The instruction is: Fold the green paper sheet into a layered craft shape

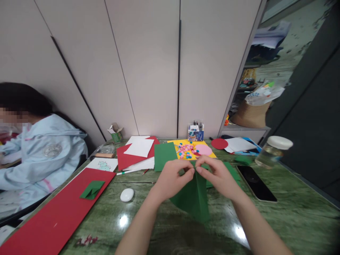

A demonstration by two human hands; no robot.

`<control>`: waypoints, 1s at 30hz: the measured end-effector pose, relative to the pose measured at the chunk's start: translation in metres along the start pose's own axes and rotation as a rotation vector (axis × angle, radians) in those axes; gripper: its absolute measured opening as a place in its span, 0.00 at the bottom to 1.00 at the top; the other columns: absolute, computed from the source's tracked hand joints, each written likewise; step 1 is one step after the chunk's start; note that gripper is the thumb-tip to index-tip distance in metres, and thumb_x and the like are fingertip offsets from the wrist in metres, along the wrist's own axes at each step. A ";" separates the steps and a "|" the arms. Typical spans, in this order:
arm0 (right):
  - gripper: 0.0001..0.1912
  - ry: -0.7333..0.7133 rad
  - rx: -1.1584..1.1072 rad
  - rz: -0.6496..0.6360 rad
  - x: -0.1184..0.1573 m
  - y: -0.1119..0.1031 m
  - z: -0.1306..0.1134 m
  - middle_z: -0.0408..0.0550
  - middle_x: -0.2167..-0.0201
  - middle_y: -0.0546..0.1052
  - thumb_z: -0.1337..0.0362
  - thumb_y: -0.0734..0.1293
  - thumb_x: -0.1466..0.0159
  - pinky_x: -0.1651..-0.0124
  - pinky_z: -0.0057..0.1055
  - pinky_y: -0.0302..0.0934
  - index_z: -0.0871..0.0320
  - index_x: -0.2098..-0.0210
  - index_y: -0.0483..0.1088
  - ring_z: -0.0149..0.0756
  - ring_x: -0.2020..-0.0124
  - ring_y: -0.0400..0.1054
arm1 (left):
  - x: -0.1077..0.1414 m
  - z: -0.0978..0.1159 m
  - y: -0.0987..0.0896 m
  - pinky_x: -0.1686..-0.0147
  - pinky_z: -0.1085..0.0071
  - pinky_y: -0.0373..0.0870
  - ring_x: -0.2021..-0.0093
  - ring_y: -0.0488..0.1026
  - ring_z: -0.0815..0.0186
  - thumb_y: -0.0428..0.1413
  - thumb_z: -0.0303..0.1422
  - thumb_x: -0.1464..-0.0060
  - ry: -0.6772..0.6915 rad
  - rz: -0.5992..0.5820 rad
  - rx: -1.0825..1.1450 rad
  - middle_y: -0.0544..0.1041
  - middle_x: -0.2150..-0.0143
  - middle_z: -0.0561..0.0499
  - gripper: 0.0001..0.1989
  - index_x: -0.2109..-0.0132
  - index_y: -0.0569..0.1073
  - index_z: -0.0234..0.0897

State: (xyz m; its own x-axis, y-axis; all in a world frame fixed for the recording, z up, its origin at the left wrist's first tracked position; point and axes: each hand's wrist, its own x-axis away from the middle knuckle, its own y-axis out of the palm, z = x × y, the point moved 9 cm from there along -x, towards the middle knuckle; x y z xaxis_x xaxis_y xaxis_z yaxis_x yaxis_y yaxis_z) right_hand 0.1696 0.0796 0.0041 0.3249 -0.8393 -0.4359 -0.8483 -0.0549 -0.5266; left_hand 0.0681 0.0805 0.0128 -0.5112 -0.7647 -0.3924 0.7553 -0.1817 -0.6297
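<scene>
A sheet of green paper (195, 198) hangs from both my hands above the table, with a crease running down from its top edge. My left hand (176, 179) pinches the top edge between thumb and fingers. Close beside it, my right hand (215, 175) pinches the same edge, the fingertips of the two hands nearly touching. Behind the hands lies a yellow sheet (172, 142) with pink and blue pompoms (187, 149) and a pink paper circle (204, 150). Another green sheet (165, 156) lies flat to the left of it.
Left are a long red sheet (61, 212) bearing a folded green paper (92, 190) and a white oval object (127, 194). A phone (256, 183) and a lidded jar (273, 152) stand right. A pen box (196, 132) is behind. A person (50, 152) sits at left.
</scene>
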 end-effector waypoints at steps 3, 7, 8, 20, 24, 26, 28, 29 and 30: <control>0.09 0.073 -0.012 -0.032 -0.003 -0.001 0.013 0.41 0.73 0.68 0.58 0.63 0.39 0.68 0.27 0.55 0.57 0.71 0.65 0.32 0.71 0.60 | 0.001 -0.002 -0.003 0.70 0.75 0.59 0.72 0.65 0.70 0.48 0.30 0.43 -0.015 -0.012 0.002 0.70 0.74 0.56 0.10 0.72 0.69 0.36; 0.12 0.195 -0.094 -0.003 -0.004 -0.006 0.033 0.39 0.77 0.64 0.54 0.63 0.40 0.75 0.26 0.50 0.57 0.71 0.66 0.30 0.77 0.57 | 0.002 -0.017 -0.006 0.68 0.74 0.62 0.68 0.68 0.68 0.53 0.34 0.46 -0.086 -0.047 0.078 0.73 0.70 0.55 0.06 0.67 0.71 0.37; 0.13 0.216 -0.119 0.010 -0.004 -0.007 0.036 0.39 0.78 0.63 0.53 0.63 0.39 0.76 0.26 0.50 0.57 0.70 0.66 0.29 0.77 0.56 | 0.002 -0.021 -0.006 0.66 0.73 0.63 0.67 0.69 0.67 0.55 0.35 0.48 -0.107 -0.065 0.101 0.74 0.69 0.54 0.06 0.66 0.71 0.37; 0.12 0.147 -0.021 0.344 -0.001 -0.031 0.026 0.41 0.76 0.65 0.56 0.62 0.38 0.74 0.27 0.52 0.57 0.72 0.66 0.31 0.76 0.57 | -0.002 -0.045 -0.030 0.67 0.72 0.66 0.68 0.71 0.67 0.57 0.33 0.50 -0.181 0.182 0.240 0.74 0.71 0.53 0.05 0.69 0.70 0.35; 0.09 0.135 -0.111 0.494 0.005 -0.042 0.030 0.42 0.73 0.69 0.57 0.62 0.38 0.73 0.27 0.53 0.56 0.70 0.66 0.32 0.74 0.60 | -0.005 -0.061 -0.021 0.65 0.70 0.68 0.67 0.74 0.66 0.61 0.29 0.54 -0.240 0.190 0.511 0.76 0.68 0.52 0.17 0.56 0.66 0.38; 0.09 0.129 -0.191 0.556 0.008 -0.046 0.034 0.42 0.74 0.69 0.57 0.63 0.39 0.73 0.26 0.54 0.56 0.70 0.66 0.32 0.74 0.61 | -0.008 -0.066 -0.010 0.64 0.68 0.70 0.65 0.75 0.66 0.61 0.28 0.55 -0.239 0.129 0.649 0.76 0.60 0.48 0.28 0.48 0.59 0.41; 0.09 0.133 -0.268 0.596 0.010 -0.048 0.039 0.41 0.76 0.69 0.57 0.65 0.40 0.74 0.26 0.55 0.55 0.71 0.67 0.32 0.75 0.61 | -0.010 -0.066 -0.003 0.59 0.65 0.70 0.58 0.74 0.64 0.62 0.27 0.56 -0.197 0.093 0.728 0.72 0.49 0.44 0.34 0.45 0.54 0.44; 0.08 0.138 -0.303 0.609 0.011 -0.048 0.041 0.41 0.76 0.69 0.57 0.65 0.41 0.74 0.26 0.55 0.55 0.71 0.68 0.31 0.76 0.61 | -0.012 -0.066 0.001 0.56 0.64 0.69 0.55 0.73 0.63 0.63 0.26 0.57 -0.173 0.076 0.749 0.69 0.46 0.43 0.36 0.45 0.53 0.45; 0.08 0.141 -0.340 0.614 0.012 -0.048 0.042 0.41 0.76 0.69 0.57 0.66 0.41 0.74 0.26 0.55 0.55 0.70 0.68 0.31 0.76 0.61 | -0.013 -0.065 0.005 0.54 0.63 0.68 0.53 0.72 0.62 0.63 0.26 0.57 -0.157 0.059 0.766 0.67 0.44 0.43 0.38 0.44 0.52 0.46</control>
State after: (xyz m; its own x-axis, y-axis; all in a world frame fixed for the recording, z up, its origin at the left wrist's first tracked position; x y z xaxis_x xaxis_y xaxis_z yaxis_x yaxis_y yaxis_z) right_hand 0.2320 0.0955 -0.0066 -0.2912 -0.8334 -0.4698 -0.9514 0.3040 0.0505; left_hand 0.0516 0.1296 -0.0293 -0.4401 -0.8545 -0.2758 0.8813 -0.4699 0.0496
